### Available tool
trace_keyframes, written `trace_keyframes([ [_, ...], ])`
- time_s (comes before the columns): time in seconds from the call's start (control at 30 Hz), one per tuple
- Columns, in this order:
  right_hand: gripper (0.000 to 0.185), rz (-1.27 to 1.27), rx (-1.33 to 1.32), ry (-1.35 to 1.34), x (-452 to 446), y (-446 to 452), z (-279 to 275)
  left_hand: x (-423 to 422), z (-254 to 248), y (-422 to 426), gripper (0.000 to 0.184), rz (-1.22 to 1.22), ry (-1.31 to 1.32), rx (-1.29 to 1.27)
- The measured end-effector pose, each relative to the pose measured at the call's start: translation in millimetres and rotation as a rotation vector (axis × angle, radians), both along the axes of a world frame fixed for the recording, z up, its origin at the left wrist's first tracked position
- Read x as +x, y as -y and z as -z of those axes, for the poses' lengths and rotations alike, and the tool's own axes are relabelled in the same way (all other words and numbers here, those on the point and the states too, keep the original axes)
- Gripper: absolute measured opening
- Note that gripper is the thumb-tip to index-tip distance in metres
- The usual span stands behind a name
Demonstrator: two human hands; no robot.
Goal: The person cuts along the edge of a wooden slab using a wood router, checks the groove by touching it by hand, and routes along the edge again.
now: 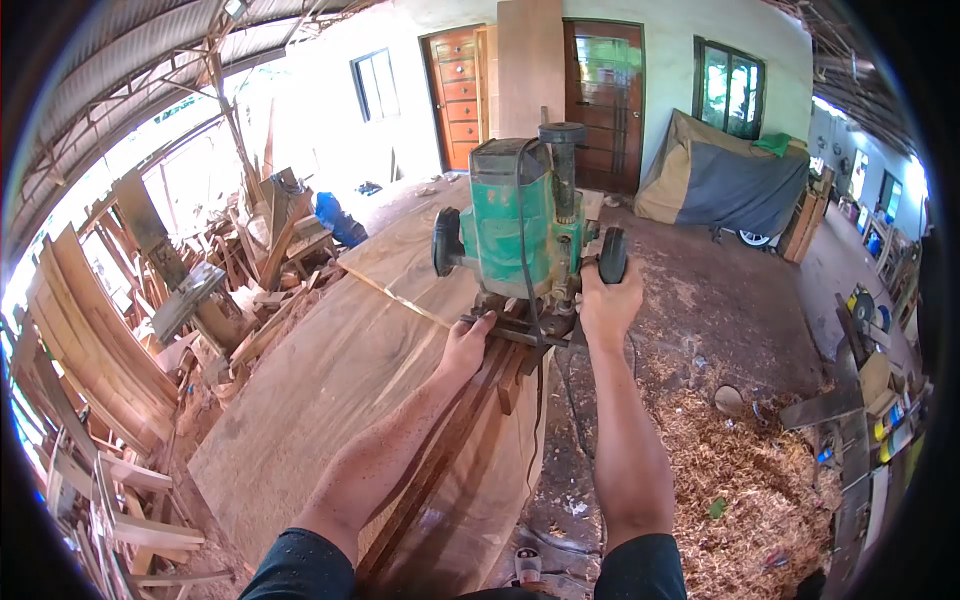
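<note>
A green router (508, 225) with a black top stands upright on a narrow reddish-brown wood piece (430, 480), which lies along a wide wooden slab (320, 370). My left hand (468, 345) is closed at the router's base, its thumb and fingers on the dark metal edge. My right hand (610, 300) is wrapped round the black side knob on the router's right. The other black knob (446, 242), on the left side, has no hand on it. A dark cord hangs down the router's front. The cutting bit is hidden beneath the base.
Scrap wood (270, 260) is piled at the left, beside curved boards (95, 340). Wood shavings (740, 480) cover the floor at the right, and a cord runs down beside the slab. Farther back stand a covered vehicle (735, 185) and two doors. Tools and planks line the right edge.
</note>
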State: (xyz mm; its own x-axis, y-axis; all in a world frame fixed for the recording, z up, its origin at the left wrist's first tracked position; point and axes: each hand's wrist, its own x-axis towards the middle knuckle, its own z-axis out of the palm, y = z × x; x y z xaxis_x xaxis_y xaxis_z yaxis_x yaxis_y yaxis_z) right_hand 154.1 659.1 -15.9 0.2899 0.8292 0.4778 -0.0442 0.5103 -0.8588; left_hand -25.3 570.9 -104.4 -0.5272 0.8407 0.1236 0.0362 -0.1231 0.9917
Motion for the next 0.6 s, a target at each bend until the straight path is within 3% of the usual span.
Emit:
trace_keyframes([
  [0.13, 0.028, -0.031, 0.019, -0.049, -3, -14, 9, 0, 2, -7, 0.033, 0.008, 0.02, 0.052],
  [0.23, 0.014, -0.023, 0.091, -0.074, -7, -21, 12, -1, 3, -9, 0.033, 0.003, 0.0, 0.037],
  [0.43, 0.018, -0.116, -0.011, -0.137, -4, -5, -4, -4, 3, -13, 0.032, 0.04, 0.027, 0.045],
  [0.5, 0.021, -0.007, 0.096, -0.055, -4, -11, 1, 15, -20, 2, 0.032, -0.007, 0.015, 0.04],
  [0.6, 0.022, 0.008, 0.115, -0.029, -3, -10, -3, 3, -8, -9, 0.031, -0.003, 0.003, -0.019],
])
